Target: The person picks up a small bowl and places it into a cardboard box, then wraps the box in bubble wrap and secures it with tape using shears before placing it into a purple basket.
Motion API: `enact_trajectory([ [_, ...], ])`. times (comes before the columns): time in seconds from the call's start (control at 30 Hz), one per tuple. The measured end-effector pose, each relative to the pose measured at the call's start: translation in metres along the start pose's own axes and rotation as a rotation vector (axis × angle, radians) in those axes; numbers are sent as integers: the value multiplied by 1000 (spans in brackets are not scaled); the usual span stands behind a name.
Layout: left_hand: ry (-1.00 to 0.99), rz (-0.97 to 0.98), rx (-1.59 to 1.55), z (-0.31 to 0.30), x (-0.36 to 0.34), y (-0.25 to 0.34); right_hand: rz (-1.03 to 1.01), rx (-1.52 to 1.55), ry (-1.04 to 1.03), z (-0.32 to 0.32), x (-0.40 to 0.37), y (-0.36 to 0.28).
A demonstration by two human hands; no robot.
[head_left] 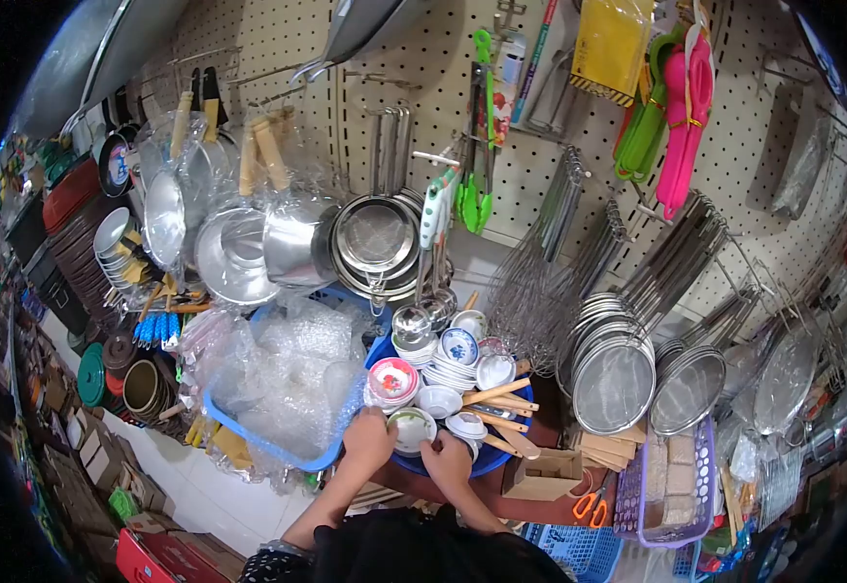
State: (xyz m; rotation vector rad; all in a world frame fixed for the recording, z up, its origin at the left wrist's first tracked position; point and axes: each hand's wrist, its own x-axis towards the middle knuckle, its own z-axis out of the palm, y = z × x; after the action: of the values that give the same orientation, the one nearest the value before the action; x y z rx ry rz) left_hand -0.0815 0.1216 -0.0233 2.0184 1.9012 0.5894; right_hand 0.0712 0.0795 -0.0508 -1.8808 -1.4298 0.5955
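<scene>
My left hand [369, 442] is at the front left rim of a round blue basin [490, 466], its fingers curled beside a small white bowl with a green rim [411, 429]. On the bowl's other side, my right hand [448, 461] has its fingers bent, thumb near the bowl's edge. What either hand holds is too small to make out. Around them in the basin are red-patterned bowls [392, 380], a blue-patterned bowl [458, 346], a plain white bowl [438, 400] and several wooden-handled utensils [497, 392].
A blue tray [278, 450] with bubble wrap [297, 360] stands left of the basin. Strainers [614, 389] and whisks [540, 291] hang behind. At right are a cardboard box [542, 476], orange scissors [591, 507] and a purple basket [664, 530].
</scene>
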Motion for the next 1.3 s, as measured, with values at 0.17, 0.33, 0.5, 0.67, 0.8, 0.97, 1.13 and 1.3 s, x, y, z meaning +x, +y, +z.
enact_trajectory([
  [0.17,-216,2,-226,-23,-2,1,-100,87,79,3,-1,8],
  [0.33,-180,113,-458,-27,-9,19,-244,344,200,0,-9,16],
  [0.5,-235,211,-415,-32,-24,61,-38,506,195,-36,-30,21],
  [0.67,-310,328,-419,-17,-38,102,45,489,214,-84,-54,46],
  [0.8,-382,355,-469,0,-52,134,54,401,261,-124,-62,70],
  [0.97,-389,358,-535,25,-66,172,49,210,241,-180,-61,88],
  [1.13,-299,408,-451,40,-77,206,-76,111,188,-221,-50,118],
  [1.3,-165,383,-395,53,-81,233,-207,41,182,-247,-31,136],
])
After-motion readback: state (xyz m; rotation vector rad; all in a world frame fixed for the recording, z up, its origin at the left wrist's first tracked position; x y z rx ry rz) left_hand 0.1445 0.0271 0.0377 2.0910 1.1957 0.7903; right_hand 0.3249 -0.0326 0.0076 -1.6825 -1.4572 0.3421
